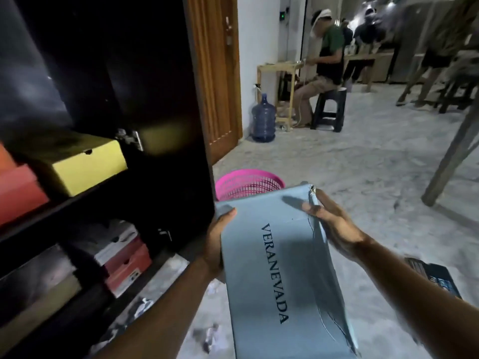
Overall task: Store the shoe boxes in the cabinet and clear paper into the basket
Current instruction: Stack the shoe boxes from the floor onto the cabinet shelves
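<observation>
A pale blue shoe box (pixel 272 275) with dark lettering on its lid is held in front of me, above the floor. My left hand (pixel 216 244) grips its left edge with the thumb on the lid. My right hand (pixel 334 224) holds the right edge near the far corner, fingers on the lid. The dark cabinet (pixel 166 182) stands open at the left, with a yellow box (pixel 88 169) and an orange-red box (pixel 18 195) on one shelf and stacked boxes (pixel 124 260) lower down. A pink basket (pixel 248 183) stands on the floor just beyond the blue box. Crumpled paper scraps (pixel 207 335) lie on the floor below.
A dark blue box (pixel 435 278) lies on the floor at the right. A wooden door (pixel 215 73) and a water jug (pixel 263 119) are beyond the cabinet. A person sits on a stool (pixel 329 110) at a small table. A table leg (pixel 451 156) slants at the right.
</observation>
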A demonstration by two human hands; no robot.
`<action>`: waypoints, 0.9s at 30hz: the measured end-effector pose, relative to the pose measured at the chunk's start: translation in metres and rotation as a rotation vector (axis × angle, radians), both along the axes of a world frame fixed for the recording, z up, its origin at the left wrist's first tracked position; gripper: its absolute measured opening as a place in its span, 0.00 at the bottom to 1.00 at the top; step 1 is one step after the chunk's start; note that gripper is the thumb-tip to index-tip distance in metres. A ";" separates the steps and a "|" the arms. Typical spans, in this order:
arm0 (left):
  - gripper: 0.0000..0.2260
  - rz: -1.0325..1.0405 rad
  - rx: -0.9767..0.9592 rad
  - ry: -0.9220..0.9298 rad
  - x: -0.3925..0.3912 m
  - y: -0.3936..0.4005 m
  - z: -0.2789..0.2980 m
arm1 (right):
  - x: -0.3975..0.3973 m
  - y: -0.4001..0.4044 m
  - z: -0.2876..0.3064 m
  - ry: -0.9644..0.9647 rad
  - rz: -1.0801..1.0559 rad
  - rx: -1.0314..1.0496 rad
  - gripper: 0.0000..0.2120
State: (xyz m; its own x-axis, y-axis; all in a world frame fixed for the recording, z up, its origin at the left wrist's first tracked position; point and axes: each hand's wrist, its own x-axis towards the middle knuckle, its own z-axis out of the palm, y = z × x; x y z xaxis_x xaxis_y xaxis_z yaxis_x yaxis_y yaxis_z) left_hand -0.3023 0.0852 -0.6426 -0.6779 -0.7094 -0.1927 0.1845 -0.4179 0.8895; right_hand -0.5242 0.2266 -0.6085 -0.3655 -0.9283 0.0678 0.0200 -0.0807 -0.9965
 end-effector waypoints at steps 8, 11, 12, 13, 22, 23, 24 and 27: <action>0.17 0.447 -0.122 0.102 0.157 -0.070 0.093 | 0.104 -0.066 0.018 -0.115 0.258 0.079 0.55; 0.17 0.639 -0.189 0.012 0.194 -0.097 0.126 | 0.130 -0.078 0.002 -0.239 0.262 0.065 0.55; 0.18 0.709 -0.227 0.035 0.201 -0.110 0.134 | 0.138 -0.081 -0.004 -0.294 0.258 0.052 0.56; 0.22 0.771 -0.258 0.059 0.208 -0.124 0.142 | 0.149 -0.086 -0.008 -0.347 0.255 0.045 0.57; 0.24 0.847 -0.301 -0.031 0.242 -0.173 0.198 | 0.257 -0.159 0.041 -0.414 0.208 -0.175 0.41; 0.25 0.878 -0.306 -0.076 0.245 -0.174 0.204 | 0.262 -0.169 0.046 -0.428 0.176 -0.170 0.39; 0.25 0.931 -0.363 -0.135 0.246 -0.172 0.209 | 0.267 -0.179 0.051 -0.447 0.149 -0.157 0.39; 0.22 1.067 -0.867 -0.189 0.248 -0.154 0.214 | 0.279 -0.207 0.067 -0.520 0.090 -0.119 0.40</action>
